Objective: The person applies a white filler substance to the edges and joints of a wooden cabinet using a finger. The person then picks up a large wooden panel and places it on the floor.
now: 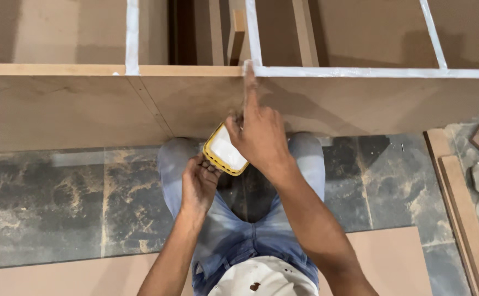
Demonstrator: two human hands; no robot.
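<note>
**Listener:** What is nearest to you?

**Me:** My knees in blue jeans (234,230), kneeling on a dusty dark tiled floor (58,203). Just above them, my left hand (198,183) is curled around the near edge of a small yellow-rimmed tub (225,151) of white paste, tipped up on its side.

**Listener:** And your right hand?

**Me:** My right hand (258,134) sits just beyond the tub, its thumb side close against the rim; I cannot tell whether it grips it. The forefinger (250,87) points straight away from me, its tip touching the top edge of a plywood panel (86,109) standing in front of my knees. A white paste line (371,72) runs along that edge to the right of the fingertip.

**Listener:** Farther off?

**Me:** Cabinet dividers (132,33) with white-coated edges, then loose boards (464,219) on the floor at right.

**Listener:** What could go wrong?

**Me:** I judge the tilted tub could spill onto my jeans if my left fingers loosen. Uneven pressure could smear paste down the panel face, and the raw edge might give a splinter.
</note>
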